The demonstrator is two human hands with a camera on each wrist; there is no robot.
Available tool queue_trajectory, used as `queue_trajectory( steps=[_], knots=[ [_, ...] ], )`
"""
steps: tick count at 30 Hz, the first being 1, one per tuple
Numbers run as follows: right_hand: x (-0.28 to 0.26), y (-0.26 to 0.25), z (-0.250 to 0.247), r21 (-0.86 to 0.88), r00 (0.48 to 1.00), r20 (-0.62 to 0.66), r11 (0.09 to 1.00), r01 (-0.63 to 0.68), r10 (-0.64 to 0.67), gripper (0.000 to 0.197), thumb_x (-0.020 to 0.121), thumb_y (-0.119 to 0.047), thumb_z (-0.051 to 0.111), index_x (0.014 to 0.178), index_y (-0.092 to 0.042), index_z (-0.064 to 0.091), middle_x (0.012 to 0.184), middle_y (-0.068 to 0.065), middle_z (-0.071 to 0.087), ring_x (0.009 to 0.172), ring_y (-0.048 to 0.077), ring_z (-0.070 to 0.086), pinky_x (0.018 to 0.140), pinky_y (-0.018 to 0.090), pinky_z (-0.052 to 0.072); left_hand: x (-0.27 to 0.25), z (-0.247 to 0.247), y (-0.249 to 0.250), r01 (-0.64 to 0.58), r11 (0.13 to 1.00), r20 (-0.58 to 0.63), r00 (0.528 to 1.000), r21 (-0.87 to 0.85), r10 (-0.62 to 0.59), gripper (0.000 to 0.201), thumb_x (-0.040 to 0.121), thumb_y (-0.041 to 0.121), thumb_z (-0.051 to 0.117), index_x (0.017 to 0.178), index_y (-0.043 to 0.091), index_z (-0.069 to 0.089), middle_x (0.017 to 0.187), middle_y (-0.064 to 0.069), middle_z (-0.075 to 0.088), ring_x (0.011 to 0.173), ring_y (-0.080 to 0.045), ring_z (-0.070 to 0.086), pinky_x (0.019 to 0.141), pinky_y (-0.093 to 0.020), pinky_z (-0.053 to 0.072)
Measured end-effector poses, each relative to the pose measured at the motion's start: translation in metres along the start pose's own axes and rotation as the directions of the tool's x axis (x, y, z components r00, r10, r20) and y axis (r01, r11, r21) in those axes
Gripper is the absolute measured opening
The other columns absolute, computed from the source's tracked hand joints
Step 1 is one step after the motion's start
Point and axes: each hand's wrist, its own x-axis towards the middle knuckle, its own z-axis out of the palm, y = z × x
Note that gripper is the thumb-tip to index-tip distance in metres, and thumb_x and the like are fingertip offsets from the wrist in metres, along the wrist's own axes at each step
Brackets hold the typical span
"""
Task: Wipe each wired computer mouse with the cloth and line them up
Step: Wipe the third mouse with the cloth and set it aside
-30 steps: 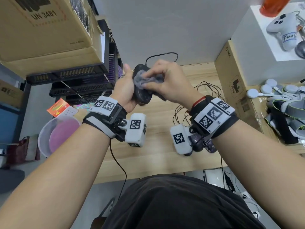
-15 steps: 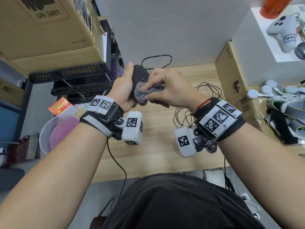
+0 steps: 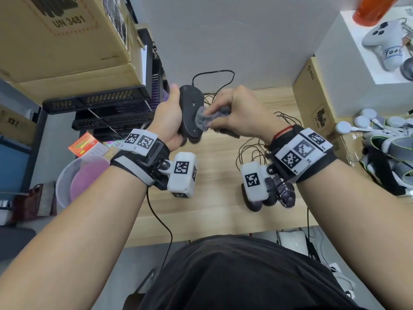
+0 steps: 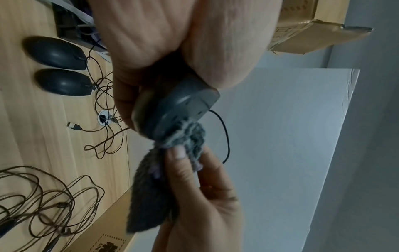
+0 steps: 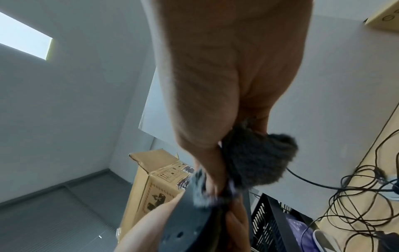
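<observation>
My left hand (image 3: 169, 121) grips a black wired mouse (image 3: 190, 106) held up above the wooden table (image 3: 212, 220), flat underside turned to the right. My right hand (image 3: 232, 110) pinches a bunched grey cloth (image 3: 204, 118) and presses it on that underside. The mouse's cable (image 3: 214, 72) loops up behind it. In the left wrist view the cloth (image 4: 183, 136) touches the mouse (image 4: 179, 105), and two more black mice (image 4: 56, 52) (image 4: 62, 81) lie side by side on the table. The right wrist view shows the cloth (image 5: 259, 156) against the mouse (image 5: 194, 213).
Tangled thin cables (image 3: 252, 151) lie on the table right of centre. More dark mice (image 3: 286, 193) sit partly hidden under my right wrist. Cardboard boxes (image 3: 62, 41) and black trays (image 3: 100, 104) stand left, a pink bowl (image 3: 82, 177) below them, another box (image 3: 317, 108) right.
The left hand has turned the mouse so its underside faces the right hand. The cloth has moved from the mouse's top down onto its underside.
</observation>
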Motion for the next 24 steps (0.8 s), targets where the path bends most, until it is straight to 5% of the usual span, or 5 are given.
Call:
queue_trajectory(
  steps=[3, 7, 14, 19, 24],
  knots=[
    [0.002, 0.0, 0.002, -0.063, 0.988, -0.149, 0.998, 0.019, -0.028, 0.023, 0.072, -0.023, 0.086, 0.093, -0.029, 0.077, 0.079, -0.016, 0.056, 0.075, 0.006, 0.058, 0.074, 0.028, 0.05, 0.002, 0.002, -0.002, 0.001, 0.998, 0.013, 1.0, 0.058, -0.002, 0.056, 0.107, 0.052, 0.036, 0.12, 0.005, 0.063, 0.106, -0.017, 0.077, 0.099, -0.032, 0.075, 0.082, -0.043, 0.062],
    [-0.004, -0.013, 0.007, 0.052, 0.983, 0.145, 0.993, 0.106, -0.113, 0.024, 0.07, -0.015, 0.088, 0.09, -0.025, 0.078, 0.078, -0.014, 0.059, 0.066, 0.012, 0.064, 0.062, 0.027, 0.051, -0.001, 0.003, -0.001, 0.007, 0.989, -0.016, 1.0, 0.15, -0.004, 0.054, 0.107, 0.053, 0.038, 0.116, 0.007, 0.063, 0.093, -0.015, 0.078, 0.084, -0.031, 0.077, 0.071, -0.044, 0.064],
    [0.018, 0.0, 0.009, 0.11, 0.939, -0.331, 0.992, -0.058, 0.091, 0.02, 0.078, -0.021, 0.081, 0.097, -0.02, 0.078, 0.079, -0.008, 0.067, 0.065, 0.003, 0.067, 0.069, 0.024, 0.054, -0.004, 0.009, -0.007, 0.001, 0.987, 0.073, 0.997, 0.159, -0.013, 0.049, 0.106, 0.052, 0.041, 0.111, 0.014, 0.071, 0.098, -0.009, 0.077, 0.087, -0.024, 0.072, 0.092, -0.042, 0.058],
    [-0.001, -0.005, 0.019, 0.049, 0.992, -0.084, 0.994, 0.096, -0.091, 0.027, 0.073, -0.019, 0.085, 0.098, -0.026, 0.076, 0.082, -0.008, 0.06, 0.074, 0.005, 0.059, 0.074, 0.022, 0.049, -0.001, 0.001, -0.002, 0.041, 0.988, 0.003, 0.999, 0.151, -0.041, 0.049, 0.106, 0.052, 0.041, 0.11, 0.008, 0.065, 0.079, -0.01, 0.078, 0.065, -0.02, 0.075, 0.058, -0.032, 0.061],
    [0.013, 0.006, 0.011, 0.107, 0.948, -0.293, 0.99, -0.096, 0.124, 0.018, 0.078, -0.023, 0.081, 0.087, -0.036, 0.075, 0.075, -0.007, 0.07, 0.059, 0.007, 0.066, 0.063, 0.027, 0.054, -0.006, 0.005, -0.008, 0.032, 0.984, 0.048, 0.998, 0.175, -0.041, 0.048, 0.107, 0.05, 0.042, 0.104, 0.012, 0.071, 0.089, -0.009, 0.077, 0.084, -0.027, 0.07, 0.094, -0.044, 0.056]
  ],
)
